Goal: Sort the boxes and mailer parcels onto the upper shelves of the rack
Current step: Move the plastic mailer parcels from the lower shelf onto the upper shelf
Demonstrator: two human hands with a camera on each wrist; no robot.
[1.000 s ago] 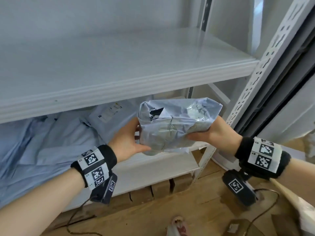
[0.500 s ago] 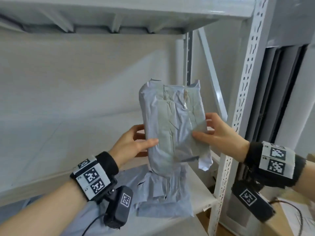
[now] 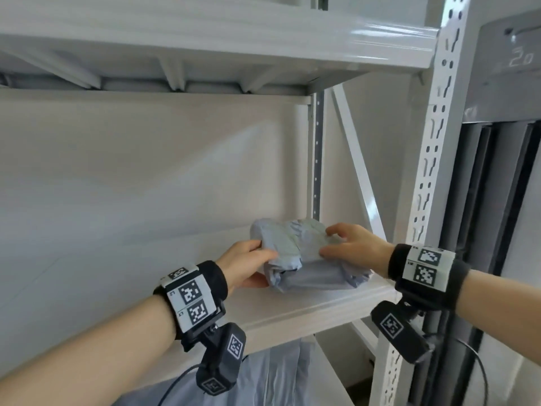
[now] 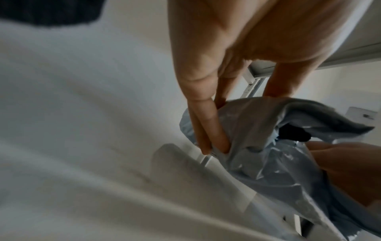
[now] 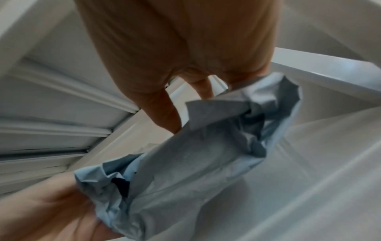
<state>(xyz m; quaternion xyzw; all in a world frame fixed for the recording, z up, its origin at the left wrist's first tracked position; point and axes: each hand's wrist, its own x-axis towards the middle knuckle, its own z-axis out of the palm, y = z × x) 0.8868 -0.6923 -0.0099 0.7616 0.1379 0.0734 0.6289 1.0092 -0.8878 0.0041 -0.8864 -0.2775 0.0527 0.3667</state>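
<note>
Left hand (image 3: 245,266): I had it curled round the near left end of the mailer (image 3: 304,259), thumb on top, fingers (image 4: 208,135) pressed into the folds.
Right hand (image 3: 352,247): it gripped the right end from above, fingers curled over the crumpled film.
Mailer: it lay at the right front of the shelf (image 3: 307,313), apparently resting on it, close to the upright (image 3: 430,183).
Handling: I judged it light, soft and slippery, its wrinkled skin loose over a firmer bulk.
Hold: best taken at both ends, round the bulk rather than the loose flaps.
</note>
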